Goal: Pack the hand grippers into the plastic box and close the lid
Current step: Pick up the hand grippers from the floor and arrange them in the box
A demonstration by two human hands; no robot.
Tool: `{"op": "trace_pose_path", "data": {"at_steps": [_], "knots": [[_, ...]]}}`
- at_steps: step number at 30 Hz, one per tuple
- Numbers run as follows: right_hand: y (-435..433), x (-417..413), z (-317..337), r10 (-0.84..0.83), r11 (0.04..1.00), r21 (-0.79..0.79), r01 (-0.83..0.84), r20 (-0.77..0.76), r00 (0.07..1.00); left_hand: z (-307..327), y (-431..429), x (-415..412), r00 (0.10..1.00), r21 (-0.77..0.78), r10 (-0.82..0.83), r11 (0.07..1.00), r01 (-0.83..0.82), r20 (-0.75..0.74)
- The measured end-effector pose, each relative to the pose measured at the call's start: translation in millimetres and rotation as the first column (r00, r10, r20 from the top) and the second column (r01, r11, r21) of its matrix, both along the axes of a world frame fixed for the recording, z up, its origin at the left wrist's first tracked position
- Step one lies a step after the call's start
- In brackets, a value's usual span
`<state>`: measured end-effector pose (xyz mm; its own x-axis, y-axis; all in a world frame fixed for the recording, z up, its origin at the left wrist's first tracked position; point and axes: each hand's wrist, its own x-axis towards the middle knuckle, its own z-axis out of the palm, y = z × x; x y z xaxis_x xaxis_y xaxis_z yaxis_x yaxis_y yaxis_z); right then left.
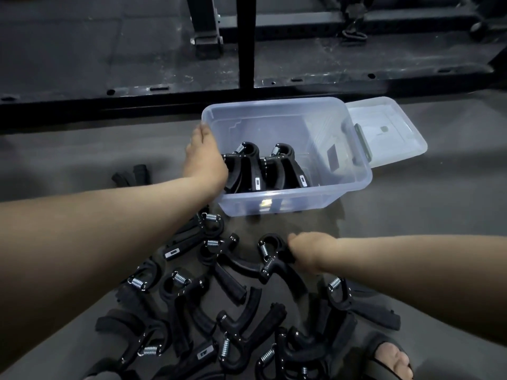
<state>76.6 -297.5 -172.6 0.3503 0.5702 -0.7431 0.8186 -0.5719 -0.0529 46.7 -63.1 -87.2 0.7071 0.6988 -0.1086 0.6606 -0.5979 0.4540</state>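
While the floor (pixel 439 204) spreads grey under us, with a dark steel frame (pixel 247 86) across twelve o'clock, we are in the filling step, far from closing up. Our clear box (pixel 288 198) sits just past centre at about one o'clock, open on top; its lid (pixel 392 127) lies flat on the floor touching the box's three o'clock side, so it is off. Inside, two packed grippers (pixel 263 168) stand side by side against the near wall, springs up, leaving the three o'clock half bare.

At six o'clock a loose pile (pixel 208 311) of black grippers covers the floor between our arms, many overlapping. We judge the job barely begun, since far more lie outside than in.

Our left hand (pixel 204 157) reaches over the box's nine o'clock wall and closes on the handle of the leftmost packed gripper, seemingly seating it. Our right hand (pixel 310 252) pinches the head of the next gripper (pixel 271 259), at the pile's one o'clock edge; whether it is lifted clear we cannot tell.

Next we need to carry that one over the near wall and stand it beside the pair, spring up.
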Motion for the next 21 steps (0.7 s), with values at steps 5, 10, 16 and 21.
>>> {"op": "trace_pose_path", "data": {"at_steps": [5,10,16,21], "knots": [[16.3,-6.3,54.1,0.274,0.954,-0.126,-0.27,0.01,0.962,0.1,-0.6,-0.7,1.0,-0.006,0.001,1.0,0.0,0.008],[27.2,28.5,164.9,-0.11,0.959,-0.281,-0.025,-0.453,0.885,0.3,0.4,1.3,1.0,-0.011,-0.006,1.0,0.006,0.005],[36.3,104.6,228.6,-0.389,0.846,-0.052,0.53,-0.739,0.549,-0.8,2.2,1.3,1.0,-0.016,-0.015,1.0,0.015,0.008],[66.3,120.1,176.1,-0.574,0.6,0.232,0.765,-0.541,0.615,0.1,2.3,1.5,1.0,-0.014,-0.006,1.0,0.006,-0.023]]}}
